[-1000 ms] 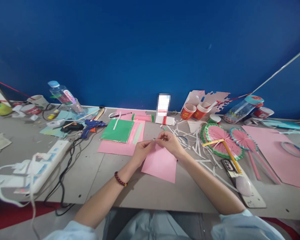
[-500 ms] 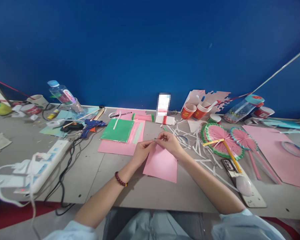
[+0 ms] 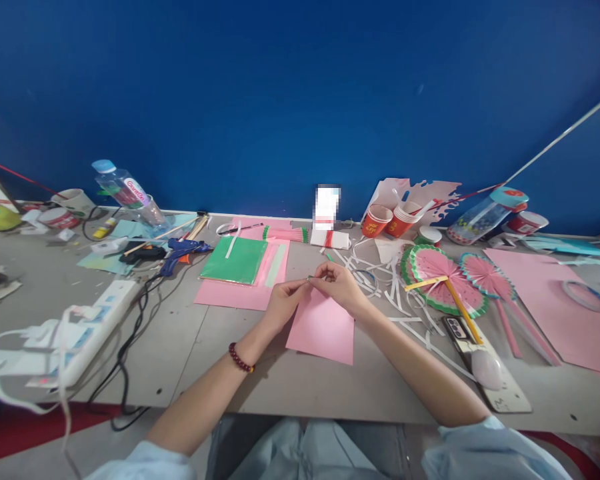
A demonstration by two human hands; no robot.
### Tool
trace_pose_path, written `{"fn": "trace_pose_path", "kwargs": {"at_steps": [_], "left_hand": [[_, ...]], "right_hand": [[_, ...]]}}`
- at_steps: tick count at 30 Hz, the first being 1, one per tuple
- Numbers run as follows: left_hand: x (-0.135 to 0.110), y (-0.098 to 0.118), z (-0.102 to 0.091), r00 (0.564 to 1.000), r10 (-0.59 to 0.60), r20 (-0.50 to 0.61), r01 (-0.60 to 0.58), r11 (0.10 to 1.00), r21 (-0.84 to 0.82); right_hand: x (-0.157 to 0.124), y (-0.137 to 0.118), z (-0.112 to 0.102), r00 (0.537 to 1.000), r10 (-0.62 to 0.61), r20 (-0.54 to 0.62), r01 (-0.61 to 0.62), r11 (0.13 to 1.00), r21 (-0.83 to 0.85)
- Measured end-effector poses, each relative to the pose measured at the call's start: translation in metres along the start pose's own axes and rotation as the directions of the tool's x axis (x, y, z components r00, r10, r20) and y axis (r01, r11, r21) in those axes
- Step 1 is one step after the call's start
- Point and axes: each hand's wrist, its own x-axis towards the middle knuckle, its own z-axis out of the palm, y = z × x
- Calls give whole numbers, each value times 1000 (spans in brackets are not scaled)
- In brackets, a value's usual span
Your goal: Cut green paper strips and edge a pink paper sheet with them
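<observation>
My left hand point(image 3: 281, 304) and my right hand point(image 3: 341, 285) meet above the far edge of a pink paper sheet point(image 3: 323, 328) on the grey table point(image 3: 220, 373). Both pinch a small thin strip point(image 3: 310, 278) with a green tip between thumb and fingers. A dark red bead bracelet point(image 3: 241, 359) sits on my left wrist. The pink sheet lies flat under my hands.
Green and pink papers point(image 3: 240, 267) lie left of my hands. Beyond them are a blue glue gun point(image 3: 183, 252), a water bottle point(image 3: 127, 192) and a power strip point(image 3: 80, 327) with cables. Watermelon paper fans point(image 3: 443, 273), white paper strips, red cups point(image 3: 387, 222) and a large pink sheet point(image 3: 555, 307) sit to the right.
</observation>
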Motion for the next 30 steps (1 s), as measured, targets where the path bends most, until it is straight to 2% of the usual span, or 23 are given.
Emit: {"fn": "trace_pose_path", "kwargs": {"at_steps": [30], "left_hand": [[0, 0, -1, 1000, 3, 14, -4, 999, 38]], "right_hand": [[1, 3, 1, 1000, 4, 7, -4, 1000, 20]]}}
